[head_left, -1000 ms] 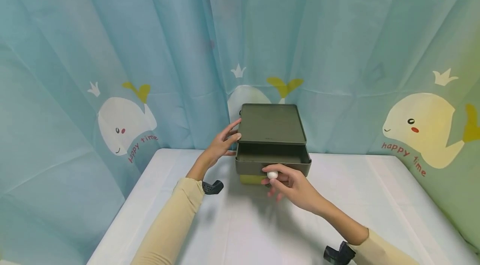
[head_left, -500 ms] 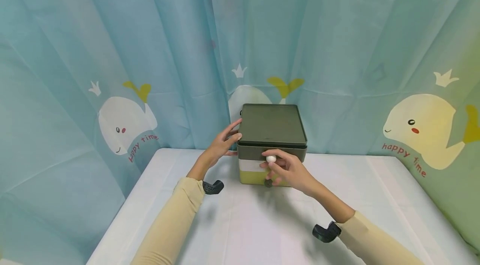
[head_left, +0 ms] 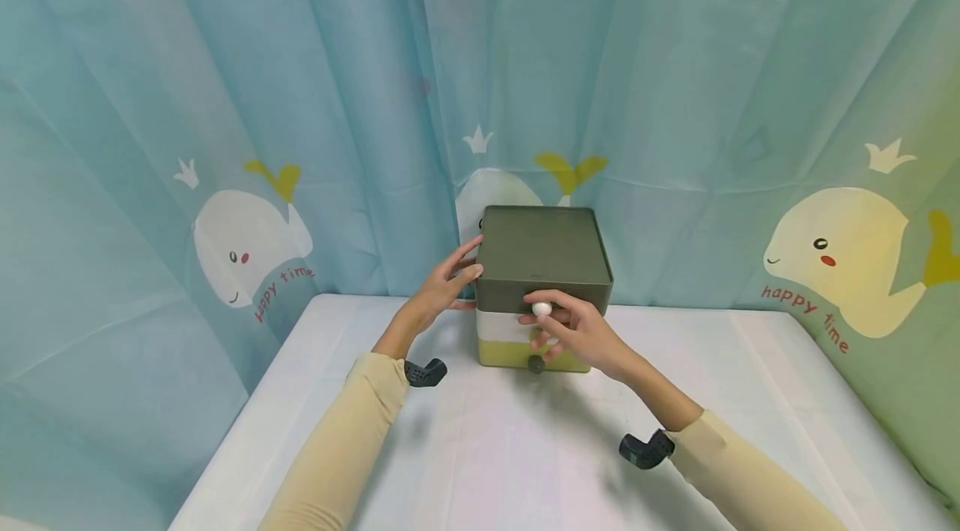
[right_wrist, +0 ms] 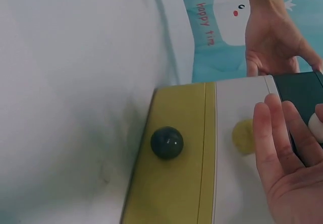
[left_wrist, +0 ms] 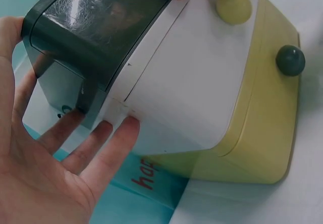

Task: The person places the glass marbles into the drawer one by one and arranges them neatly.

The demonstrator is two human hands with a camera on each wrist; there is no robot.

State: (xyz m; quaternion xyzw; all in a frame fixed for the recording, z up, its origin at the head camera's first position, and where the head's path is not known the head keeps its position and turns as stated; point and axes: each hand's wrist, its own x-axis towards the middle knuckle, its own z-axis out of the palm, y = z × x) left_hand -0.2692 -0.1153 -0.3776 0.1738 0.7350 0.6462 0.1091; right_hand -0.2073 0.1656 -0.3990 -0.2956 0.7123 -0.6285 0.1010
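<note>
A small desktop drawer box (head_left: pixel 543 243) stands at the back of the table, with dark green, white and yellow tiers stacked from top to bottom. Its top drawer (head_left: pixel 501 296) is pushed in flush. My right hand (head_left: pixel 588 341) pinches that drawer's white knob (head_left: pixel 542 308) between thumb and forefinger; the other fingers extend below it. Fingers spread and fairly straight, my left hand (head_left: pixel 435 293) rests against the box's left side, the fingertips on the green and white tiers. The middle drawer carries a yellow knob (left_wrist: pixel 233 7), the bottom one a dark green knob (right_wrist: pixel 167 143).
A white cloth covers the table (head_left: pixel 480 456). Right behind the box hangs a blue-green curtain (head_left: pixel 360 97) printed with whales. Dark wrist cameras (head_left: pixel 647 449) sit on both forearms.
My right hand has moved forward, away from me, pushing the open top drawer into the box until it is shut. The left hand has stayed at the box's side.
</note>
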